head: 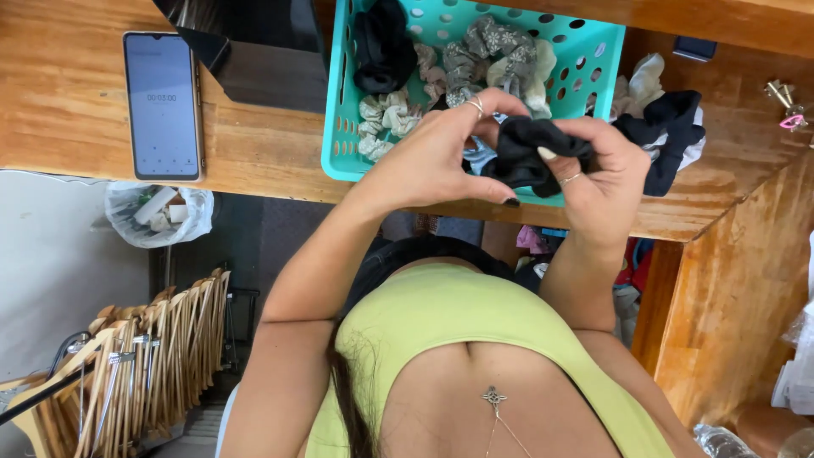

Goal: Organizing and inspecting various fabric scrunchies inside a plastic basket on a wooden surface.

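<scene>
Basket (pixel 343 127), teal, on counter (pixel 254 144): scrunchies (pixel 386 114) heaped inside. Your left hand (pixel 432 157) and right hand (pixel 602 174) both pinching black scrunchie (pixel 526 153) at basket's 6 o'clock rim.

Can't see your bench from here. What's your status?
Left hand and right hand both pinching black scrunchie, over teal basket. Nothing blocking.

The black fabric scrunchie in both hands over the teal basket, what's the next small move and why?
Probably lower the black fabric scrunchie into the teal perforated plastic basket. The left hand and right hand pinch it at the basket's near edge, and other scrunchies already lie inside, so a short drop would join them.
</scene>
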